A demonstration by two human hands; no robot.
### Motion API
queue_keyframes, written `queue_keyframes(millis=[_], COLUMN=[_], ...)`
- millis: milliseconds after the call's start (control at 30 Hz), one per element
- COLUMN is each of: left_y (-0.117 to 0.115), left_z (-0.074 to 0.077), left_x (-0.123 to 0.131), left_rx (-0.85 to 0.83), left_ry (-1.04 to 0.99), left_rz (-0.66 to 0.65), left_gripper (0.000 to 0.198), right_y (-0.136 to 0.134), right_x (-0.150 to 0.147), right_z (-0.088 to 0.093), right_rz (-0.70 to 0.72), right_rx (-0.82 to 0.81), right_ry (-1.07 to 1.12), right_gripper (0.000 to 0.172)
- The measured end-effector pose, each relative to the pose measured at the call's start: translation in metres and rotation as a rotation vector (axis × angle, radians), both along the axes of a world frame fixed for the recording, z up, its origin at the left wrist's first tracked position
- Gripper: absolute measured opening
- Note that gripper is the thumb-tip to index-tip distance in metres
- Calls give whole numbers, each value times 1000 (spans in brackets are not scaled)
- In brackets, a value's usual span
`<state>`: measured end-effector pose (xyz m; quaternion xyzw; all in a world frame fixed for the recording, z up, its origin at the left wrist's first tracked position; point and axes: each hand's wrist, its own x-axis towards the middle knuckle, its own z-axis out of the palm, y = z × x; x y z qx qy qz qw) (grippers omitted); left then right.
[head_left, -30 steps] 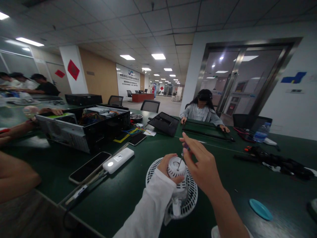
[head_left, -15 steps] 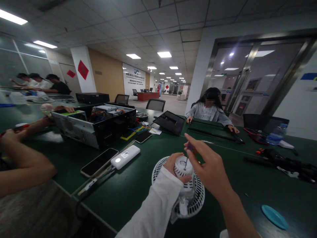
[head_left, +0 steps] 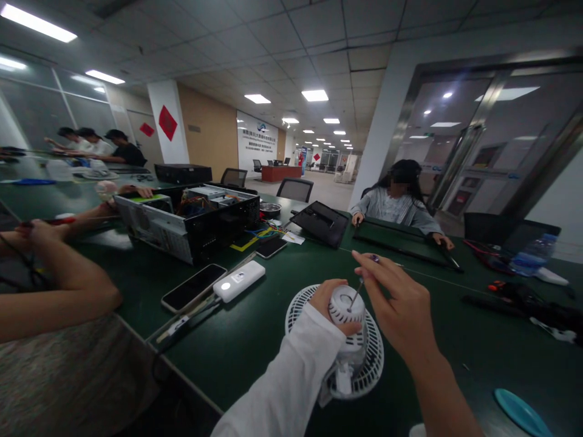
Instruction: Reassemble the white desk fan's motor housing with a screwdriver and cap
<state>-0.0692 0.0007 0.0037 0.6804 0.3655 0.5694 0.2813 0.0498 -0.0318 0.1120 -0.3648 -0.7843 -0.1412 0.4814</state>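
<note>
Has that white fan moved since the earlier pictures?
No, not visibly: the white fan sits in the same place relative to the open computer case; the view shifted.

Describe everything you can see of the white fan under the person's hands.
The white fan looks plastic. Its round, slatted grille lies low over the green table, and its rounded housing, ringed with slots, points up. A pale bracket-like part shows on the side nearest the wearer. The left hand grips the housing; the right hand holds a screwdriver, its tip at the housing's top. Any blades are hidden.
</note>
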Motion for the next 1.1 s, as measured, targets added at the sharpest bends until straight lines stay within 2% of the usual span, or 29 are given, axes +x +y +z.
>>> queue_keyframes(millis=[133,233,467,700,833,1000,1100], left_y=[2,3,1,2,2,1,1], left_z=[-1,-2,-1,-3,-2,0,1], left_x=[1,1,2,0,0,-2,-3], left_rx=[15,13,5,17,13,6,14], left_ry=[2,-4,-29,-10,-11,2,13], left_rz=[-2,-5,16,12,0,-5,-12], left_gripper=[75,76,74,74,73,74,72], right_y=[-3,-4,-9,-5,-6,-6,-6], right_x=[-6,-7,0,-4,-2,0,0], right_z=[1,3,6,4,5,6,4], right_rz=[1,-32,32,-37,-30,-83,-109], right_rx=[26,55,-93,85,56,113,84], right_ry=[6,7,18,-37,-49,-17,6], right_gripper=[31,23,37,29,32,18,14])
